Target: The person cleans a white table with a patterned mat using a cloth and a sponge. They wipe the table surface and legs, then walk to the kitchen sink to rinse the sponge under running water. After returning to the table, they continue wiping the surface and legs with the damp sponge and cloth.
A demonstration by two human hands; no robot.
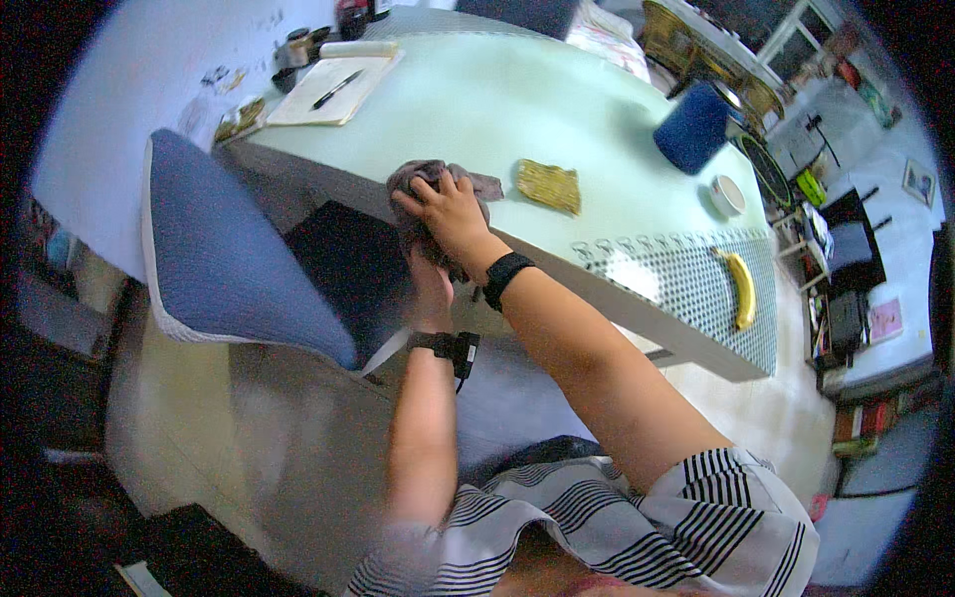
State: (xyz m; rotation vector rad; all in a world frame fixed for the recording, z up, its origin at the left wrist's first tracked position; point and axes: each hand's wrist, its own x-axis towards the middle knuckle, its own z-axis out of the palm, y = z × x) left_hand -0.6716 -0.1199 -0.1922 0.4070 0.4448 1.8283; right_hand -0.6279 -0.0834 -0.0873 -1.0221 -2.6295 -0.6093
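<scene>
A dark grey-brown cloth [406, 179] is bunched at the near edge of the pale green table [477, 97]. My right hand [451, 213] presses over it from above with fingers spread and bent into the folds. Lower down, beneath the table's edge, my left hand [429, 280] holds the hanging part of the cloth; its fingers are mostly hidden. One end of the cloth sticks out to the right on the tabletop. Just beyond that end lies a flat yellow-green packet or pad [548, 186].
A blue padded chair [231, 261] stands close on the left. On the table are an open notebook [321, 93] with a black pen [338, 89], a blue cylindrical container [692, 128], a small white bowl [727, 196] and a banana [740, 291] on a patterned mat [683, 272].
</scene>
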